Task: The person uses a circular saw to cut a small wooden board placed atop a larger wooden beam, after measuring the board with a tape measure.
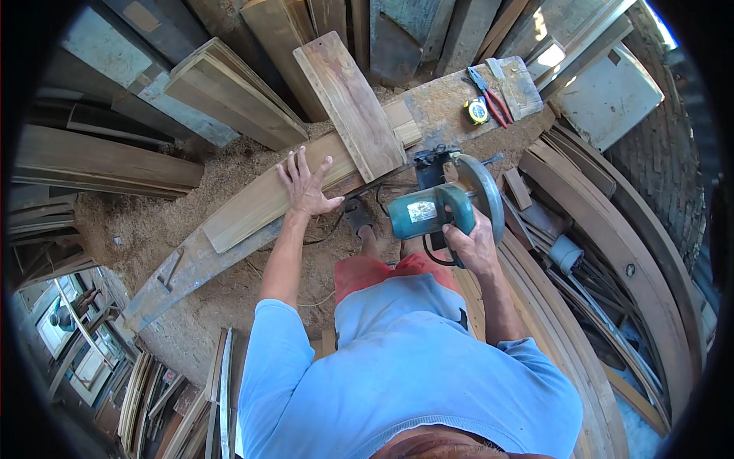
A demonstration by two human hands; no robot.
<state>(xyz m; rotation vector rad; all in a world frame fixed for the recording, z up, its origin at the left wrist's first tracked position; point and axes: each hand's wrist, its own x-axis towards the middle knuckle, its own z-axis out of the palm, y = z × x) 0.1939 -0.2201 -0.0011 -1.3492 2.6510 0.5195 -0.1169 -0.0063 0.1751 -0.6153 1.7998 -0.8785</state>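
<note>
My right hand (470, 241) grips the rear handle of a teal circular saw (417, 210). The saw's round metal guard (483, 183) is on its right side, and its front is close to the end of a short brown board (353, 107). That board lies crosswise over a longer, paler plank (260, 195). My left hand (306, 183) rests on the pale plank with its fingers spread, left of the short board. Beneath both pieces runs a worn work plank (180, 268). The saw's blade edge is hidden from here.
Red-handled pliers (493, 99) and a yellow tape measure (476, 112) lie on the work plank's far right end. Boards (237, 99) lean along the back. More long boards (612, 206) are stacked at right. A dark cord (321, 233) hangs near my foot; sawdust (138, 222) covers the ground.
</note>
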